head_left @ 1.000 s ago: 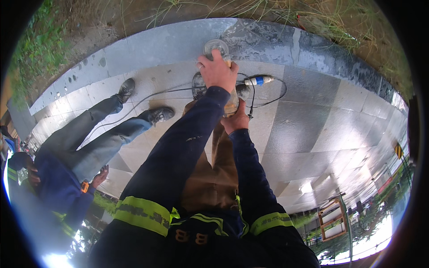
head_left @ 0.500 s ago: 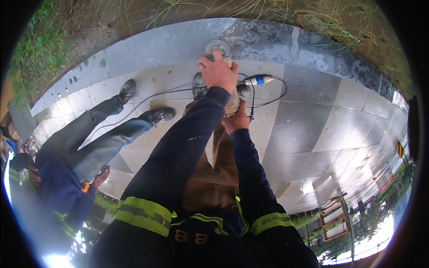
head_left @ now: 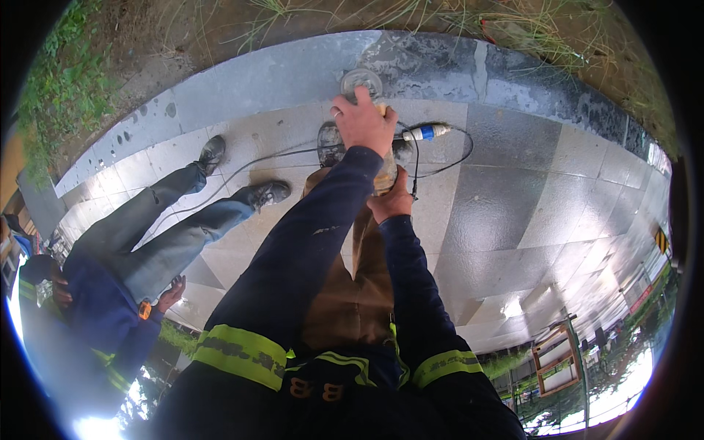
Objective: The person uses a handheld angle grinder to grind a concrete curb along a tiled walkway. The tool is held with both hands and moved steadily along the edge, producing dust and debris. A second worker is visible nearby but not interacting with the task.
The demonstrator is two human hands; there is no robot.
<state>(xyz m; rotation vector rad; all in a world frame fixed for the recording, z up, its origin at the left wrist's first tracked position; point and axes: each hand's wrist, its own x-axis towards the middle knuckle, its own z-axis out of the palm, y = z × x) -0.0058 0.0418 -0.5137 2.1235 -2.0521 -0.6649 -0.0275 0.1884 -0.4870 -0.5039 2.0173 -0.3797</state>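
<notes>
My left hand (head_left: 364,125), with a ring on one finger, is closed over the front of an angle grinder (head_left: 386,174). The grinder's body is dusty and yellowish, partly hidden under my hands. My right hand (head_left: 394,199) grips its rear end, closer to me. Beyond my left fingers, the round disc (head_left: 362,82) lies over the grey stone kerb (head_left: 293,73), beside the border between its pale, smooth part and a darker, blotchy part. Whether the disc spins cannot be made out.
A black cable (head_left: 271,155) crosses the paving and loops around a blue-and-white plug connector (head_left: 425,132) right of the grinder. At left stands another person (head_left: 110,293), shoes near the cable. Soil and grass (head_left: 528,29) border the kerb's far side. My shoe (head_left: 331,143) is beside the grinder.
The grinder and both hands have shifted slightly right and a little toward me along the kerb. My grip looks the same. The whole view has moved slightly.
</notes>
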